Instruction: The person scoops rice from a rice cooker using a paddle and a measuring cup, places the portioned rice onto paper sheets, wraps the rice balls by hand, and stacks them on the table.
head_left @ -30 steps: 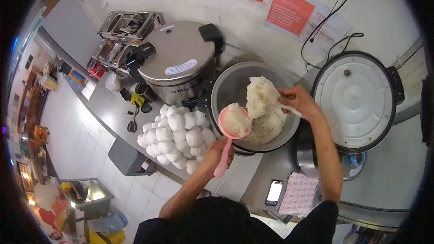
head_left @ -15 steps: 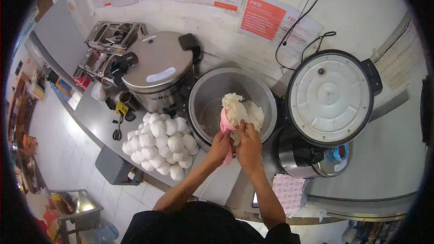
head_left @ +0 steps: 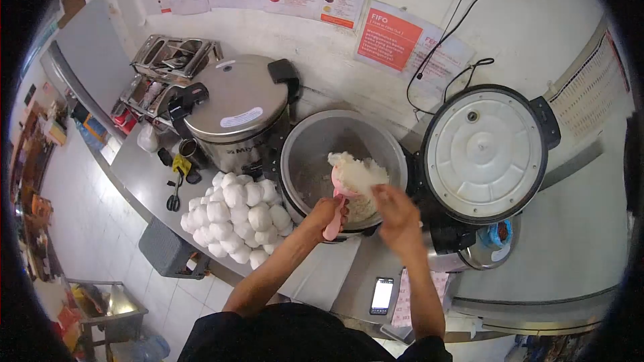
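Observation:
My left hand (head_left: 327,216) is closed around the handle of a pink scoop (head_left: 337,181), held over the open rice cooker pot (head_left: 295,144). Cooked rice (head_left: 343,159) heaps above the scoop's rim, and more rice lies in the pot beneath. My right hand (head_left: 399,218), slightly blurred, grips a pale, flat rice paddle (head_left: 367,177) whose blade lies against the rice at the scoop. Left of the pot, a pile of white rounded bundles (head_left: 238,211) sits on the counter.
A closed steel cooker (head_left: 235,104) stands at left, near scissors (head_left: 173,201). The open pot's white-lined lid (head_left: 486,154) is raised at right. A phone (head_left: 381,296) and pink patterned paper (head_left: 404,302) lie at the front edge. A black cable (head_left: 443,40) hangs along the wall.
My right hand has moved right and toward me, apart from my left hand, with the paddle blade now tilted across the scoop. The phone has come into fuller view.

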